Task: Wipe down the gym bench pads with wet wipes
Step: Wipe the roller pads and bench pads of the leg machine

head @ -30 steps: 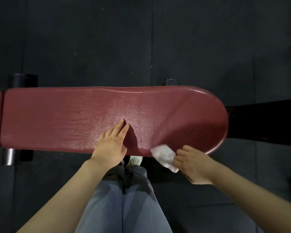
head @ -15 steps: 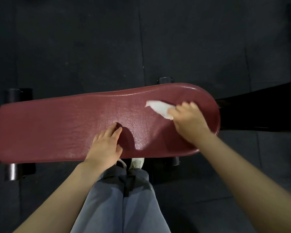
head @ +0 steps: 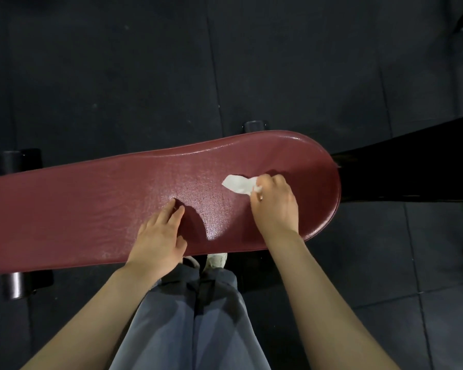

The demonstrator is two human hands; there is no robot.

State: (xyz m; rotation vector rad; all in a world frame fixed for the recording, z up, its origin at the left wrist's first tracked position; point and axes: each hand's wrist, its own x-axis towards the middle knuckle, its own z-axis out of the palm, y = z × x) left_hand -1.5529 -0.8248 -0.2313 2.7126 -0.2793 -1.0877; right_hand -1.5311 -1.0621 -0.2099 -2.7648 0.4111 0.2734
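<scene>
My legs: I stand close to the near edge of the bench, and my grey trousers (head: 190,324) fill the bottom middle of the view. One light shoe (head: 217,260) shows a little under the pad edge.

My forearms: both are bare and go from the lower corners up to the pad, the left one from the lower left, the right one from the lower right.

My left hand (head: 158,239): it lies flat on the pad near the front edge, the fingers straight and together, pointing away from me. It holds nothing, it only presses on the surface. Its shadow falls on the pad just to its right.

My right hand (head: 275,206): it is over the rounded end of the pad, the fingers curled, and it pinches the wet wipe.

Wet wipe (head: 238,185): white and crumpled, it comes out to the left of my right fingers and lies on the pad surface.

Bench pad (head: 91,206): dark red, with a fine grain. It runs from the left edge of the view to a rounded end on the right. The part between my hands shines.

Bench frame: black round feet (head: 15,285) show under the pad at the left, and one more foot (head: 254,126) at the far edge. A black beam (head: 412,166) goes out to the right from the rounded end.

Floor (head: 225,62): dark mats with thin seams, beyond the bench and at both sides.
</scene>
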